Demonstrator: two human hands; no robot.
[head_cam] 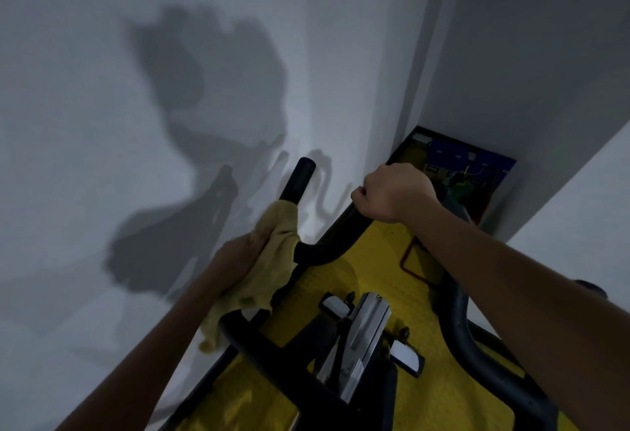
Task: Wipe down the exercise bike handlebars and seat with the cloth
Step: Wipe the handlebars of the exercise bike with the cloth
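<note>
Landmark: silver centre post [366, 335] of the exercise bike. Left hand [238, 256] sat up and left of the post, wrapped in the yellow cloth [272, 253] and clamped around the left handlebar [300, 178]; fingers hidden under the fabric, so grip read as closed on cloth plus bar. Cloth draped over the bar's lower stretch, with a loose tail hanging down left of the post; the bar's black tip stuck out bare above the cloth. Right hand [392, 192] was up and slightly right of the post, fist closed around the right handlebar [344, 226], knuckles up, no cloth in it. Two white-faced pads [407, 357] flanked the post on either side. Yellow mat [381, 260] lay under the bike beyond and below the post. White wall [102, 123] ran along the left of the post, carrying shadows of the arms and bars. Far up-right of the post, in the corner, a blue and dark flat item [470, 164] leaned or lay by the wall; too dim to identify. Seat not in view. No containers visible.
</note>
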